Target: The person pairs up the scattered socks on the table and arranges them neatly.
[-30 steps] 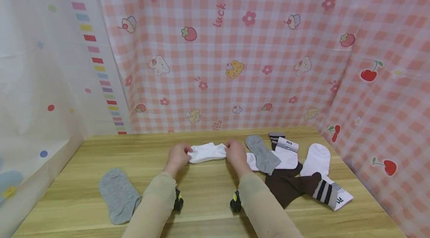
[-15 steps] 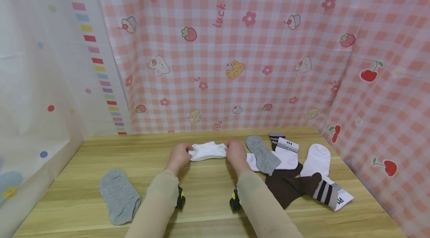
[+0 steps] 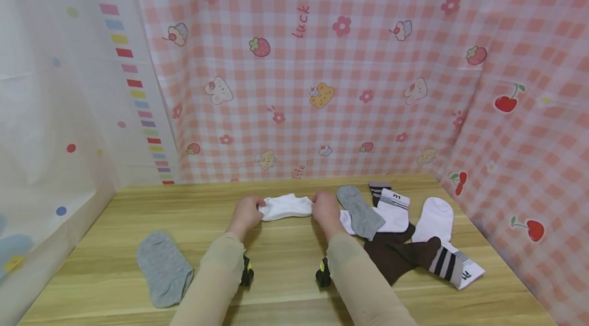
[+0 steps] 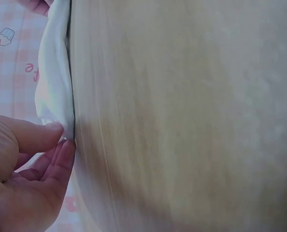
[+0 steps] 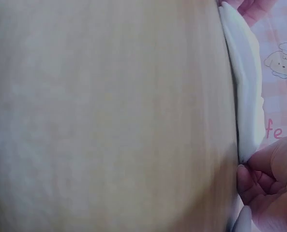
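Between my two hands a white sock (image 3: 286, 207) lies stretched sideways on the wooden table (image 3: 280, 254), towards its back. My left hand (image 3: 247, 212) pinches the sock's left end between thumb and fingers; the left wrist view shows the white cloth (image 4: 56, 72) running up from that thumb (image 4: 41, 137). At the other end my right hand (image 3: 326, 212) pinches the sock, thumb and fingertip meeting at its edge in the right wrist view, where the sock (image 5: 247, 82) reaches up to the left hand's fingers.
A single grey sock (image 3: 163, 270) lies at the left. Right of my right hand is a loose pile: another grey sock (image 3: 359, 213) over a white one (image 3: 393, 218), brown socks (image 3: 388, 257) with striped cuffs, and a white sock (image 3: 433, 218). A checked curtain (image 3: 294, 126) hangs behind.
Both hands keep their pinch on the white sock. It has shifted very slightly, its left end a little to the right. The other socks lie as before.
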Tool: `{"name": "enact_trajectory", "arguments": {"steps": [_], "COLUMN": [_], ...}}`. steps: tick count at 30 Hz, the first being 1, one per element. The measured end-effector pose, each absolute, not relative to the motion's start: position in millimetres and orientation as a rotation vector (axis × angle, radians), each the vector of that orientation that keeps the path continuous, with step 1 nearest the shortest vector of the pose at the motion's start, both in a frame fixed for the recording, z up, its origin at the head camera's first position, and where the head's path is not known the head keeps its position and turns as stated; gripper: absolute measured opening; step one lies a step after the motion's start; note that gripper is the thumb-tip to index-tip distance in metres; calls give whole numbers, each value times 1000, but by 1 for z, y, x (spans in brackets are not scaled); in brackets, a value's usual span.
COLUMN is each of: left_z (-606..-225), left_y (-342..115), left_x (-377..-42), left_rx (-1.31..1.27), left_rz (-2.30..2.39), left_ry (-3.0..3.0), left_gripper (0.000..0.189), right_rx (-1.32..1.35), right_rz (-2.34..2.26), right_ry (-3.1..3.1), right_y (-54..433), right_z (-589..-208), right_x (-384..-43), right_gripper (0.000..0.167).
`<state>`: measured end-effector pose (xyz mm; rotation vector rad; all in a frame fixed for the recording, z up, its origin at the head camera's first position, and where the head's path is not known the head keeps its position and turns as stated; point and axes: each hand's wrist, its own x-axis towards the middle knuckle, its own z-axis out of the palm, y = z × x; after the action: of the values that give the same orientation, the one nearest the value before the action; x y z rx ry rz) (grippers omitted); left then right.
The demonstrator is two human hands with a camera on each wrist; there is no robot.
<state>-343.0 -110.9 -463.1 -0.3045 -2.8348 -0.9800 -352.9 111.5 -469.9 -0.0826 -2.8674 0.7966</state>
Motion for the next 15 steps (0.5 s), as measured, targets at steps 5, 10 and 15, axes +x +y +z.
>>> {"name": "enact_trajectory", "arguments": {"steps": [5,10,15], "left_z": [-463,-456,-446], "left_y": [-112,-115,-118], "left_x": [-342,-336,-331], "left_rx": [-305,-317,-321], "left_rz": [-1030,-1092,-1059], "left_ry": [-2816,-2770,-2779], "left_gripper": [23,20,22], "right_rx": [-60,-28,0], "right_rz": [830,855,865], "right_ry": [-2864,-2851,-2850], "right_y": [114,117,119], "right_z": [-466,-460,-457], "right_x": [-351,-348,-345], "right_gripper": [8,10,11]}}
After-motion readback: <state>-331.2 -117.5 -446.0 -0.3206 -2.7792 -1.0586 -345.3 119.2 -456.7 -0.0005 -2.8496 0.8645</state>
